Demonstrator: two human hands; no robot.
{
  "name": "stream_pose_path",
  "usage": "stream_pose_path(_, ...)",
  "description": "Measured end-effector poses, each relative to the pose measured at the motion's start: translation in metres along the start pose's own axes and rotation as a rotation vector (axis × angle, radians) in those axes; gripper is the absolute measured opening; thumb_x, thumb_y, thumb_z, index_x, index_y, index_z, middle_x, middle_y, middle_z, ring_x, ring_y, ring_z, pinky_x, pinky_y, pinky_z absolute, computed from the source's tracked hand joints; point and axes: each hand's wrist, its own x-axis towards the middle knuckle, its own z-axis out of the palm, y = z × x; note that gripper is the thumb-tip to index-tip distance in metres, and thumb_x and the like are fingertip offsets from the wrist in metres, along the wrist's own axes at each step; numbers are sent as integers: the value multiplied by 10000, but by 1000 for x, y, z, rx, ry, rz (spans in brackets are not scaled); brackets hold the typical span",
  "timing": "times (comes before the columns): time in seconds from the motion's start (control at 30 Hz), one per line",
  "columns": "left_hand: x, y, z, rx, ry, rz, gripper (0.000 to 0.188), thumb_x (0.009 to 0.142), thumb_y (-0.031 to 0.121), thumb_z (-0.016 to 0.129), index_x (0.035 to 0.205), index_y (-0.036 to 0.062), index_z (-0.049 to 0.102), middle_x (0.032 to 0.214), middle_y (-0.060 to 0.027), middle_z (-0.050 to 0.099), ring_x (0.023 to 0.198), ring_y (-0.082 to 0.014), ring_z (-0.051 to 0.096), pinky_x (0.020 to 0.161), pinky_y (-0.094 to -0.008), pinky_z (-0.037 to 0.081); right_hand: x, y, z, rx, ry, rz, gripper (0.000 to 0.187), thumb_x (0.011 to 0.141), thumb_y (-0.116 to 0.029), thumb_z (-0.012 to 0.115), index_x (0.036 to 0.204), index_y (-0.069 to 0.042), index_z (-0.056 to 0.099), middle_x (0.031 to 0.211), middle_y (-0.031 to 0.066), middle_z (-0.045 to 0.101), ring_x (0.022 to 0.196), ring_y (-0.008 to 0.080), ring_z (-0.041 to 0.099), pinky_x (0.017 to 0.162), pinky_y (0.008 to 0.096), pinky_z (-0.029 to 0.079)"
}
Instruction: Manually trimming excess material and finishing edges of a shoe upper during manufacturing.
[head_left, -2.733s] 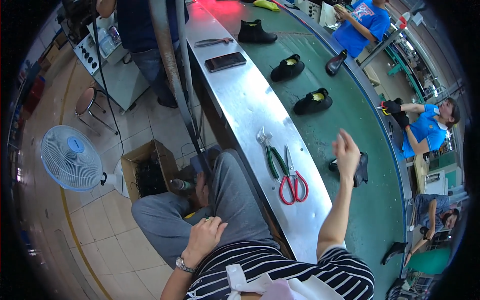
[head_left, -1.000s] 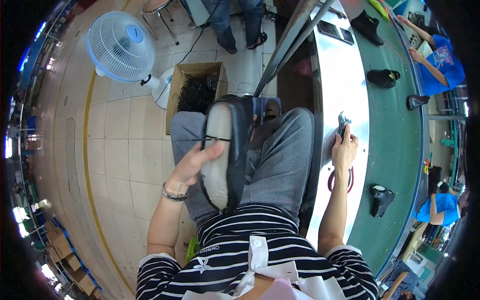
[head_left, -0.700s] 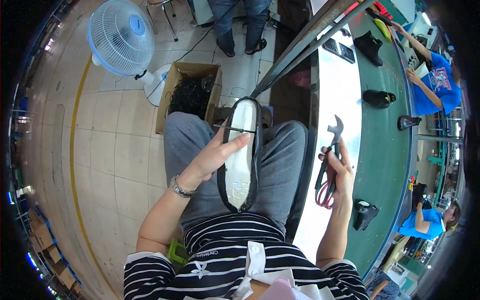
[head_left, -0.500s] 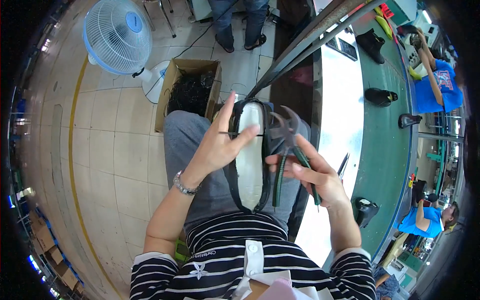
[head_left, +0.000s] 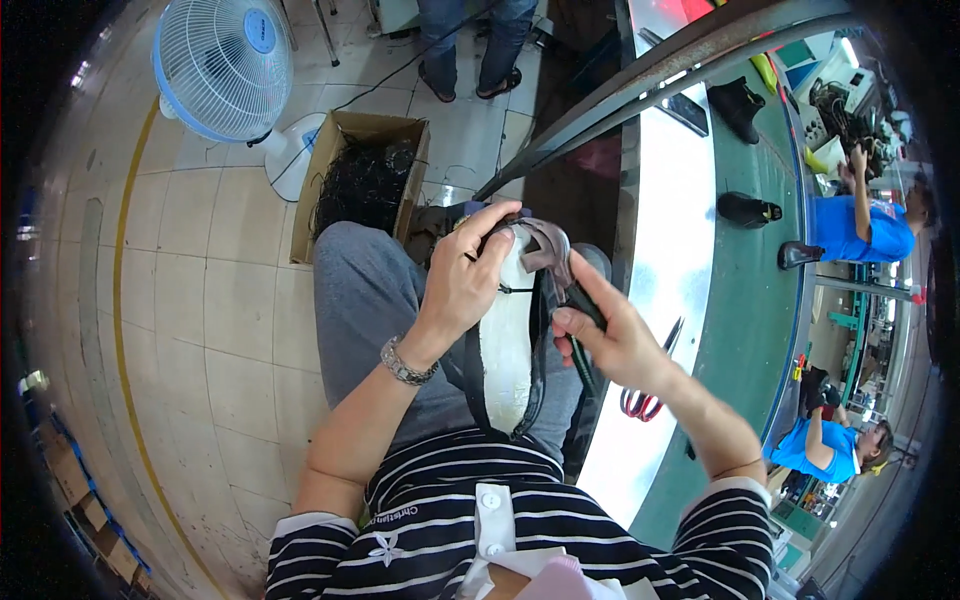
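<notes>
Bottom-up on my lap lies a black shoe upper with a long white insole showing inside its edges. A thin dark band crosses the insole. My left hand has its thumb and fingers closed on the shoe's far end. In my right hand are lasting pincers with green handles. Their curved metal jaws sit at the far right edge of the shoe, close to my left fingertips. Whether they bite the black edge there is hard to make out.
Red-handled scissors lie on the metal bench to my right. Beyond it, a green conveyor carries black shoes. A metal bar slants across ahead. A carton of black scraps and a fan stand ahead left. Co-workers sit right.
The pincers have moved from beside the shoe to its far edge, and their handles have come closer together. My left hand has shifted from across the insole to the far end.
</notes>
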Motion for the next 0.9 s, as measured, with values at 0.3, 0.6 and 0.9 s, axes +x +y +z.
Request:
stream_pose_path(0.3,-1,2,1,-373,2,-159,329,969,134,543,1270,24,615,1129,-61,660,1004,-84,592,874,-226,447,-5,9,1,-161,51,-87,628,984,-69,508,1523,-64,185,777,92,625,667,159,634,640,311,527)
stream_pose_path(0.6,2,-7,1,-59,45,-53,294,962,126,577,1225,12,643,1018,9,660,814,-19,534,722,-184,432,-12,-63,-23,-689,-18,3,592,935,-59,568,1472,-87,319,772,167,672,696,308,686,644,397,526)
stream_pose_path(0.9,-1,-10,-11,-19,-88,5,381,944,128,553,1294,-21,551,1250,-178,629,1091,-172,615,919,-274,460,14,-40,-4,-915,121,-130,645,902,-88,597,1475,-144,307,872,234,658,699,400,667,620,454,534)
